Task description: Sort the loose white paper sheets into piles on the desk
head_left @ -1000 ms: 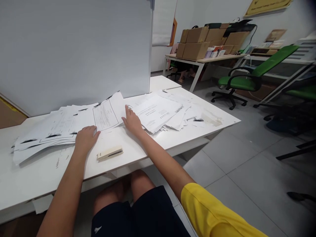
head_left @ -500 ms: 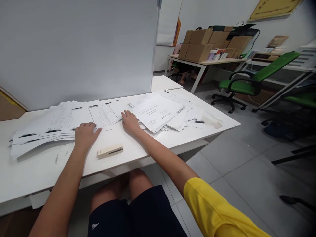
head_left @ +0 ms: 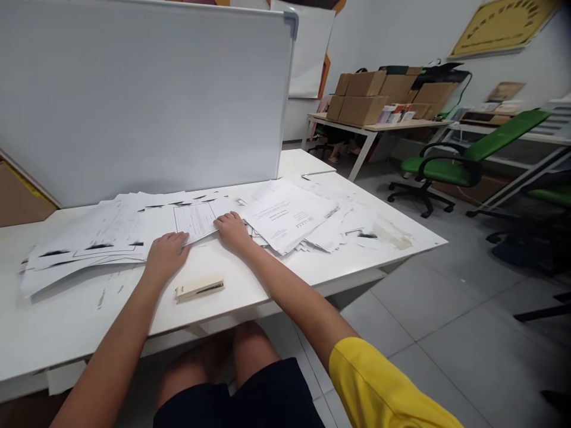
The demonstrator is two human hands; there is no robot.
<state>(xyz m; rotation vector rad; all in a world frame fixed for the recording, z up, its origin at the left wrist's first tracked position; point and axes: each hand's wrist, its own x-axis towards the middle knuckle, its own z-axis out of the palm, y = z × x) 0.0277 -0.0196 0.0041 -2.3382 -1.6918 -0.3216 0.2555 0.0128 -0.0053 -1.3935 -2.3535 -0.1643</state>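
Observation:
A sheet of paper (head_left: 196,219) with a printed frame lies between my hands, at the right end of a spread of printed papers (head_left: 102,223). My left hand (head_left: 167,255) grips its near left edge, thumb toward the right and fingers bent over the paper. At the sheet's right edge, my right hand (head_left: 232,230) has its fingers closed over the paper; the fingertips are partly hidden. Just right of that hand is an untidy stack of papers (head_left: 289,217). A cream stapler (head_left: 199,288) lies on the table in front of my hands.
A whiteboard (head_left: 147,101) stands along the back of the white table (head_left: 250,285). Part of a cardboard box (head_left: 22,196) shows at the left. Beyond, cardboard boxes (head_left: 361,110) sit on another table, near a green office chair (head_left: 446,169).
My left hand has moved right, closer to my right hand, and now holds the framed sheet's edge. The view has tilted up slightly. The stapler stays put.

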